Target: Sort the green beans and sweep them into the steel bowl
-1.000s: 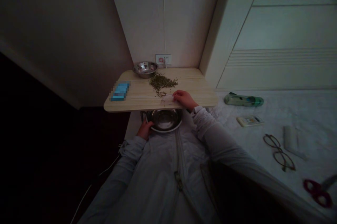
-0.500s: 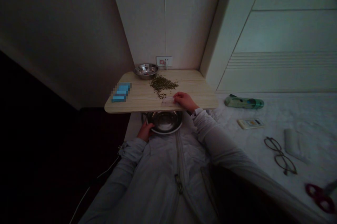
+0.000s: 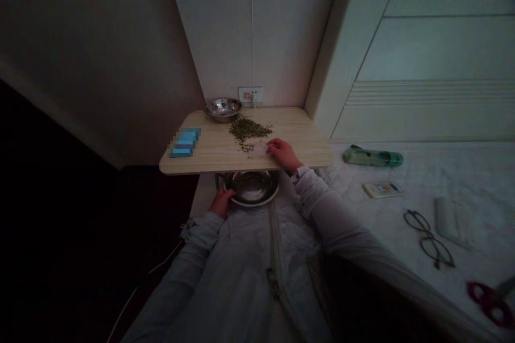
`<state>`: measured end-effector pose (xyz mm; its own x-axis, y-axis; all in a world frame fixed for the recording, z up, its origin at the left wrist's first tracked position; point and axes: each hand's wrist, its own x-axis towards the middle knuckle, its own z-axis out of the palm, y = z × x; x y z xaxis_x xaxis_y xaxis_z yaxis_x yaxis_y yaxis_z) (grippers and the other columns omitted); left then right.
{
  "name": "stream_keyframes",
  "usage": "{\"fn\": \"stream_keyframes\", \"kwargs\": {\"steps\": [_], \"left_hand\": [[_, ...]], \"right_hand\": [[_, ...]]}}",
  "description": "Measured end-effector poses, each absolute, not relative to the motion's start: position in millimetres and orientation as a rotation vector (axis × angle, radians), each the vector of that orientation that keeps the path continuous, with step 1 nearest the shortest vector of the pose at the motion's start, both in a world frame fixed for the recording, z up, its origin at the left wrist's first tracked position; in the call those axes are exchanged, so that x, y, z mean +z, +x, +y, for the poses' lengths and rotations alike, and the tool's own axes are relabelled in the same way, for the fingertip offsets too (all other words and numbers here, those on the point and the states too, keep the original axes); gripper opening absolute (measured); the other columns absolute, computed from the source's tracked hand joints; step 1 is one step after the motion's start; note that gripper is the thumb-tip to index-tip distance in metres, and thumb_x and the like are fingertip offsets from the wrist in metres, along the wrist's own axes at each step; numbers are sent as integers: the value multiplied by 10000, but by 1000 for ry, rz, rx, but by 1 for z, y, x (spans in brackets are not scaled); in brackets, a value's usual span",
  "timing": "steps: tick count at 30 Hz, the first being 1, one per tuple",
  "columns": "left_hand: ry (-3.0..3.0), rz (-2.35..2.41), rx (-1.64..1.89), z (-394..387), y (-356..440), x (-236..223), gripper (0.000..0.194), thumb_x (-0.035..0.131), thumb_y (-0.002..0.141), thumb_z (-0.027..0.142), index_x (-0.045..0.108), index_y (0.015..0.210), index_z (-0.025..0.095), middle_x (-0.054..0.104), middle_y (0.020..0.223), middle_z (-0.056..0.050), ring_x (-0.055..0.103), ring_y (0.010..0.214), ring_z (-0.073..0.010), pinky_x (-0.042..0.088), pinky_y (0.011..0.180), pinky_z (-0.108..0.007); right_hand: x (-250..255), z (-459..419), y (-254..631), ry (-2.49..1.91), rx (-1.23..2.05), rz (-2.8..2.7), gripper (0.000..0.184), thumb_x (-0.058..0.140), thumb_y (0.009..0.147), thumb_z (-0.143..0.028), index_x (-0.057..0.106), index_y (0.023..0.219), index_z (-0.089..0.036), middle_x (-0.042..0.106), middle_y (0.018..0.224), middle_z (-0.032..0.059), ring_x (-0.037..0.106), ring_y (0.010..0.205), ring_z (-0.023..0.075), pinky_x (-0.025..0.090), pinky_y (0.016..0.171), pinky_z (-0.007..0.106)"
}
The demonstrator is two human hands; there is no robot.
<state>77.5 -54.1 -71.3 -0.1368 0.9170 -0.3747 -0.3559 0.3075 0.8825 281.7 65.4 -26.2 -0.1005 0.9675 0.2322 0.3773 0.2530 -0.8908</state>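
My left hand (image 3: 221, 201) grips the left rim of a shiny metal bowl (image 3: 252, 188), held at my lap just under the table's front edge. Over the small wooden table (image 3: 209, 155), my right hand (image 3: 282, 153) pinches a thin, see-through plastic piece (image 3: 257, 150), hard to make out against the wood. In front of that piece lies a spread heap of small green grains (image 3: 247, 128), with a few stray grains near its edge. A second metal bowl (image 3: 222, 110) stands at the table's back left, beside the heap.
A blurred-out blue object (image 3: 185, 143) lies at the table's left. On the white bed to the right are a green clear bottle-like case (image 3: 372, 157), a phone (image 3: 382, 189), glasses (image 3: 428, 238), a pale case (image 3: 454, 222) and red-handled scissors (image 3: 490, 303). A wall socket (image 3: 250, 94) is behind.
The plastic piece in my right hand has shifted slightly by the heap's near edge, and a few grains there lie differently. My left hand stays on the bowl.
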Motion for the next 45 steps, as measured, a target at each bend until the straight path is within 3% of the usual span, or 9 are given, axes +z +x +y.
{"fn": "stream_keyframes", "kwargs": {"steps": [45], "left_hand": [[592,1271,1228,-56,79,-65,371,540,509,98,561,866,195,608,700,3,585,647,-161,443,484,-221]], "right_hand": [[-19,58,281,-1263,989,-1641,214,467,632,-218,591,795,-155,596,597,-22,448,513,81,330,516,204]]}}
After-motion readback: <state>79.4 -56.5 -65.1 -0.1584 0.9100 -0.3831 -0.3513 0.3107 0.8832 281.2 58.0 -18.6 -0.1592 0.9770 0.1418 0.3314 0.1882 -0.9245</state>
